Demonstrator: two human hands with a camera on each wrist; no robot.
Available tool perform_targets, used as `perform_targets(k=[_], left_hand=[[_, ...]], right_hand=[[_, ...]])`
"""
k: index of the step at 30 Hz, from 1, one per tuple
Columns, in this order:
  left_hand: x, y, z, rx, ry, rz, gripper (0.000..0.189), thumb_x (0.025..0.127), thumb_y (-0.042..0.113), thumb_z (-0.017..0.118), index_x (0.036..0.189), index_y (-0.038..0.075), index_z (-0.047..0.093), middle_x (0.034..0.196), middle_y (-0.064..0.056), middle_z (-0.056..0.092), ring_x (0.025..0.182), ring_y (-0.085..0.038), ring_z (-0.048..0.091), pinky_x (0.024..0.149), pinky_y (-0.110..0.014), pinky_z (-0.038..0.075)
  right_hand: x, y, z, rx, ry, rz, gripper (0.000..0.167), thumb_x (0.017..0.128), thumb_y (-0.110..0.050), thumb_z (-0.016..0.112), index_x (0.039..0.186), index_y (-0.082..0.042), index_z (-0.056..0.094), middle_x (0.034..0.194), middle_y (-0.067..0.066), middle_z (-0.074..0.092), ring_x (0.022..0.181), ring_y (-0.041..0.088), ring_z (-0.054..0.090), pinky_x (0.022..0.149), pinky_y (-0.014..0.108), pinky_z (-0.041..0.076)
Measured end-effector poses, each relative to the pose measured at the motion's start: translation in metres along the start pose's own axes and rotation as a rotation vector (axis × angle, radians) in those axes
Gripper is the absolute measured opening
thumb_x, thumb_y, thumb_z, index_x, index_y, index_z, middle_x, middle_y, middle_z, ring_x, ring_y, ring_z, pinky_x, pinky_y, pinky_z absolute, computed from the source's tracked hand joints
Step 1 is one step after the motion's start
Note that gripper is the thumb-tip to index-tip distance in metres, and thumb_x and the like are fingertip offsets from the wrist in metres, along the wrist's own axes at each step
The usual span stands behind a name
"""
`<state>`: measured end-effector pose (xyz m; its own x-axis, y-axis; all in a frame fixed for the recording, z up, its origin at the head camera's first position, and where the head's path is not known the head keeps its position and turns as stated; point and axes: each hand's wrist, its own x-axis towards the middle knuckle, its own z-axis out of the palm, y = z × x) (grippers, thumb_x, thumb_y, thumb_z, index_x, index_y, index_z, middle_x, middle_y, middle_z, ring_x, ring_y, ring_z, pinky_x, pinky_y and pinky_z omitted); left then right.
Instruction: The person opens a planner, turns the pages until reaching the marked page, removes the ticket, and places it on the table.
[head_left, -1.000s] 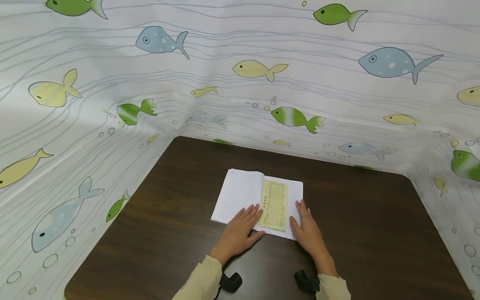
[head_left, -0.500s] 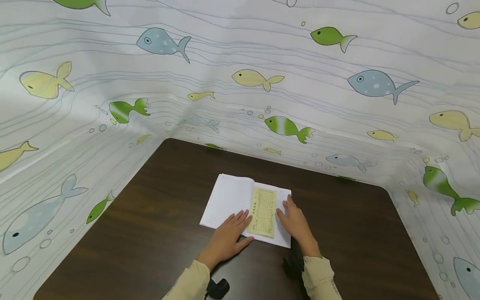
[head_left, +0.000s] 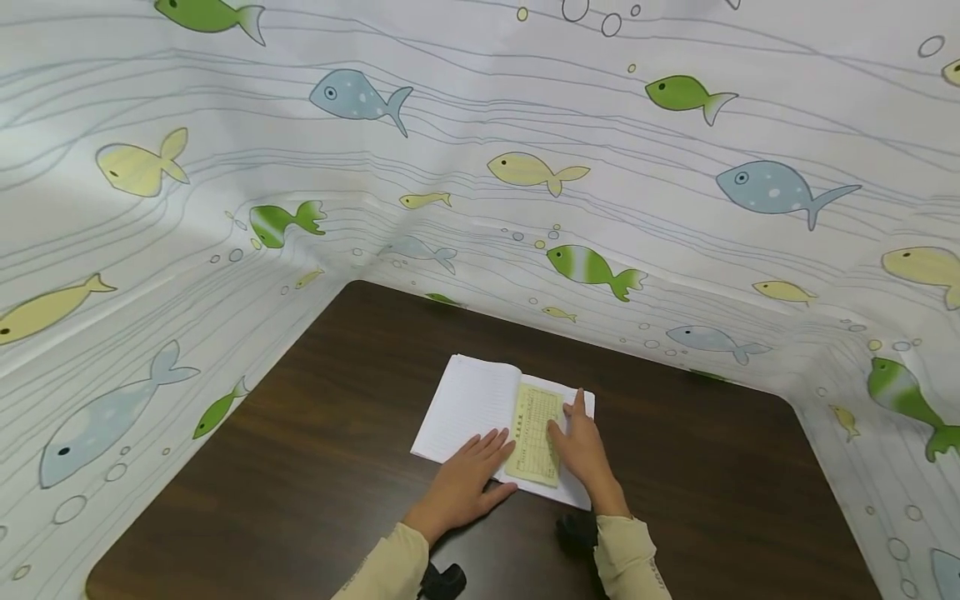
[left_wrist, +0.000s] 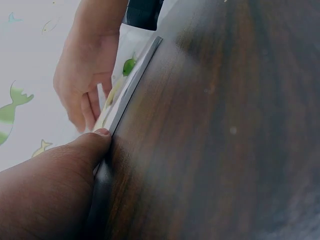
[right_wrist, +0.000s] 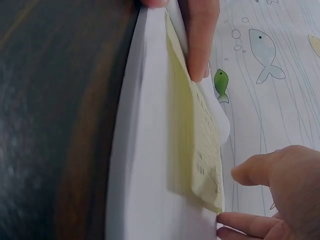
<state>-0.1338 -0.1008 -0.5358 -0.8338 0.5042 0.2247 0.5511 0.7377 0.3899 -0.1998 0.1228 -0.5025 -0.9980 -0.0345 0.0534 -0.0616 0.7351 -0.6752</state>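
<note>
An open lined notebook (head_left: 467, 404) lies on the dark table, and on its right page is a yellow printed form pad (head_left: 534, 442). My left hand (head_left: 463, 485) rests with straight fingers across the lower middle of the notebook, fingertips right at the pad's left edge and thumb along the notebook's bottom edge. On the other side, my right hand (head_left: 585, 450) lies over the right page. Its index finger points to the top corner and its thumb overlaps the pad's right edge. The right wrist view shows the pad's layered sheets (right_wrist: 180, 135), with the right thumb apart from them.
The dark wooden table (head_left: 712, 483) extends around the notebook on all sides. White sheeting (head_left: 420, 125) printed with fish stands behind and beside it. Black wrist devices (head_left: 444, 581) sit below both hands, by the cream sleeves (head_left: 393, 567).
My right hand has moved left from the notebook's right edge, so its thumb now overlaps the form pad. The left hand keeps its place. The head view has shifted slightly.
</note>
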Motion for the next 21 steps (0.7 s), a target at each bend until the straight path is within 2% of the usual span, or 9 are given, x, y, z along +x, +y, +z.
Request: perform_targets(k=[6,12,15,18,21], left_hand=[[0.001,0.001,0.001,0.009,0.003,0.000,0.064,0.104,0.047,0.058,0.154,0.009,0.050,0.161,-0.008,0.044,0.151,-0.021,0.038,0.124,-0.041,0.028],[0.001,0.000,0.001,0.027,0.041,0.024,0.064,0.103,0.048,0.059,0.153,0.008,0.052,0.160,-0.010,0.046,0.149,-0.023,0.040,0.123,-0.042,0.031],[0.001,0.000,0.001,0.037,0.057,0.036,0.063,0.103,0.047,0.060,0.152,0.008,0.053,0.158,-0.010,0.048,0.149,-0.024,0.042,0.122,-0.043,0.033],[0.001,0.001,0.000,0.029,0.045,0.028,0.063,0.103,0.046,0.060,0.153,0.008,0.052,0.159,-0.010,0.046,0.149,-0.024,0.040,0.123,-0.042,0.031],[0.001,0.003,-0.001,0.018,0.022,0.017,0.063,0.103,0.046,0.060,0.153,0.008,0.051,0.160,-0.010,0.045,0.150,-0.023,0.039,0.124,-0.042,0.030]], right_hand=[[0.001,0.000,0.003,0.049,0.022,-0.018,0.084,0.100,-0.012,0.063,0.157,0.018,0.010,0.142,0.034,0.056,0.139,0.047,0.047,0.116,0.060,0.036],[0.001,-0.006,0.007,0.202,0.041,0.004,0.084,0.098,-0.006,0.065,0.159,0.014,0.010,0.152,0.042,0.038,0.139,0.052,0.044,0.112,0.060,0.041],[0.004,-0.011,0.008,0.282,0.089,0.046,0.083,0.096,-0.001,0.066,0.159,0.013,0.013,0.153,0.043,0.034,0.138,0.053,0.046,0.109,0.059,0.045],[0.005,-0.013,0.009,0.311,0.144,0.111,0.081,0.096,0.000,0.066,0.160,0.010,0.016,0.152,0.041,0.036,0.135,0.053,0.049,0.106,0.060,0.047],[0.003,-0.012,0.010,0.318,0.196,0.170,0.078,0.096,0.000,0.064,0.160,0.006,0.020,0.147,0.036,0.046,0.127,0.049,0.058,0.101,0.058,0.052]])
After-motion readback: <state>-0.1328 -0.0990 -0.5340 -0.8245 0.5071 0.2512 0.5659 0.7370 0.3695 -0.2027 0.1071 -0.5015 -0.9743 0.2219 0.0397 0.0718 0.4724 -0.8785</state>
